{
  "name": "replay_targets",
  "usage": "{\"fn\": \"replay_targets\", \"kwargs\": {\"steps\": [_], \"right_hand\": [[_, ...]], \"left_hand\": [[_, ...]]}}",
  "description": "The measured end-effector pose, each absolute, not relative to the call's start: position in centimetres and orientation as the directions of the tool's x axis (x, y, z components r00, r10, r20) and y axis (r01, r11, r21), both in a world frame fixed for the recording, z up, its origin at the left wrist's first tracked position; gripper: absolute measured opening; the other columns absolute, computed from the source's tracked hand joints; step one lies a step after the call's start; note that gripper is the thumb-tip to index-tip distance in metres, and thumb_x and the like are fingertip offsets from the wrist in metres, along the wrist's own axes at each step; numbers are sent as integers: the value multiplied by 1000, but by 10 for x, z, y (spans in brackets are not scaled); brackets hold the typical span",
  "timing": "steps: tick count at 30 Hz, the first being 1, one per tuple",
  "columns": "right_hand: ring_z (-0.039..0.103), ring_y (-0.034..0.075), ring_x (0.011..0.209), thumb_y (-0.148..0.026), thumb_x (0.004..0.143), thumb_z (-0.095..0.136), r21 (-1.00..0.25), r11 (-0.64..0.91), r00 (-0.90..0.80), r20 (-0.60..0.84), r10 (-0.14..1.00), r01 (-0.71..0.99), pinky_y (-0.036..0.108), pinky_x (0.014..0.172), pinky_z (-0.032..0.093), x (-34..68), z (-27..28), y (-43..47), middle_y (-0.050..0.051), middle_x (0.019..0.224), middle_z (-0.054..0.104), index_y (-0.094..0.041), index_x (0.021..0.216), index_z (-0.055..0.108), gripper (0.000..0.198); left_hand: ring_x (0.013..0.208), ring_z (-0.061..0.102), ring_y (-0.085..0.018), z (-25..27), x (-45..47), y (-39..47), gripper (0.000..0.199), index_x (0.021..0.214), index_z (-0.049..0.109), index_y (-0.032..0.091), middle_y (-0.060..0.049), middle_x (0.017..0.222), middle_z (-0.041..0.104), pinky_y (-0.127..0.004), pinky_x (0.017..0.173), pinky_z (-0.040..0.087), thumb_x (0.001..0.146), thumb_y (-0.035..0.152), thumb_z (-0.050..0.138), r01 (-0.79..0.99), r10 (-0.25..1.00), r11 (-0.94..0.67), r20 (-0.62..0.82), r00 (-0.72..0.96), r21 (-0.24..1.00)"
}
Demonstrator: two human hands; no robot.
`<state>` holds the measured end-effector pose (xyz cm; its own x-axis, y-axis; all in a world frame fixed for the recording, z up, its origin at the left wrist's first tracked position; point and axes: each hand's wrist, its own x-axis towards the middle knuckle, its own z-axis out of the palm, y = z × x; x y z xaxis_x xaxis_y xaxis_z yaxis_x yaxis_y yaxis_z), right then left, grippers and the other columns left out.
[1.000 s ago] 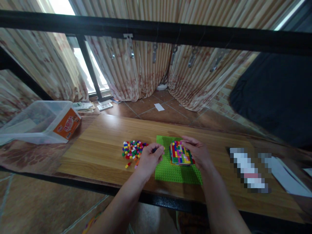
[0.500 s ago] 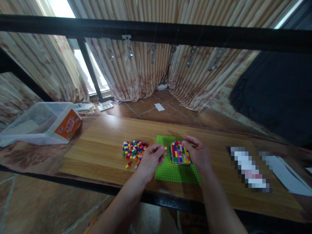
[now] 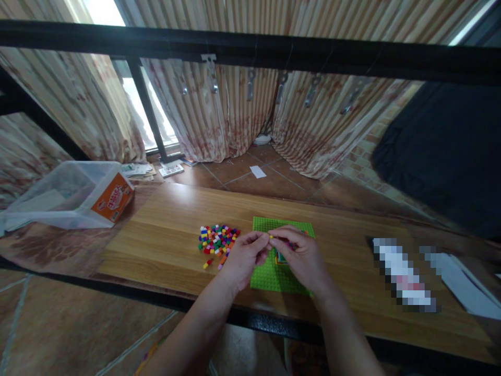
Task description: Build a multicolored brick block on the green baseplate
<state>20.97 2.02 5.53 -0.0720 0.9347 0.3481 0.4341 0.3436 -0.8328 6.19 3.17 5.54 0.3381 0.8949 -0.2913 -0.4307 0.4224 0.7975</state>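
My left hand (image 3: 246, 256) pinches a tiny yellow brick (image 3: 271, 237) between thumb and forefinger. The fingertips of my right hand (image 3: 300, 255) meet them there, closed on the same brick. Both hands are over a green studded baseplate (image 3: 262, 279). On that plate stands a low block of many-coloured bricks (image 3: 280, 258), mostly hidden beneath my right hand. Left of the plate lies a loose pile of small coloured bricks (image 3: 217, 239), close to my left hand's knuckles.
The wooden tabletop (image 3: 156, 230) holds all this. A clear plastic bin (image 3: 70, 219) with an orange label stands at the left. To the right lie a blurred-out packet (image 3: 403, 274) and white paper (image 3: 465, 287). A dark rail (image 3: 250, 49) crosses beyond the table.
My right hand has moved left from the coloured block to my left hand, and its fingertips have closed on the yellow brick. My left hand has shifted slightly right.
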Motion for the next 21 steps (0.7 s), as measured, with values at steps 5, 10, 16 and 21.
{"fn": "replay_targets", "kwargs": {"steps": [5, 10, 16, 21], "right_hand": [[64, 18, 88, -34, 87, 61, -860, 306, -49, 314, 948, 408, 34, 81, 49, 212, 57, 18, 3, 90, 70, -26, 87, 73, 15], [63, 19, 86, -39, 85, 60, -860, 244, 49, 296, 954, 448, 34, 77, 50, 224, 60, 18, 4, 90, 70, -25, 86, 73, 19], [62, 22, 86, -40, 84, 58, -703, 171, 169, 386, 907, 690, 39, 82, 47, 260, 50, 23, 5, 89, 67, -25, 80, 73, 21], [60, 23, 93, -39, 85, 57, -646, 184, 106, 384, 917, 741, 40, 87, 46, 262, 40, 29, 6, 95, 64, -25, 81, 73, 21]], "left_hand": [[49, 41, -3, 58, 62, 30, 36, 69, 63, 12, 1, 64, 58, -17, 46, 24, 61, 42, 83, -444, 872, 458, -294, 391, 770], [50, 44, -4, 54, 65, 31, 32, 76, 65, 13, 0, 67, 60, -18, 46, 26, 68, 42, 76, -380, 888, 435, -320, 329, 816], [63, 62, -11, 44, 66, 34, 14, 84, 65, 15, -2, 78, 66, -21, 55, 43, 71, 10, 64, -263, 916, 400, -377, 136, 878], [64, 64, -11, 43, 66, 33, 27, 88, 63, 13, -4, 80, 66, -22, 59, 48, 70, -3, 52, -305, 917, 397, -359, 175, 866]]}}
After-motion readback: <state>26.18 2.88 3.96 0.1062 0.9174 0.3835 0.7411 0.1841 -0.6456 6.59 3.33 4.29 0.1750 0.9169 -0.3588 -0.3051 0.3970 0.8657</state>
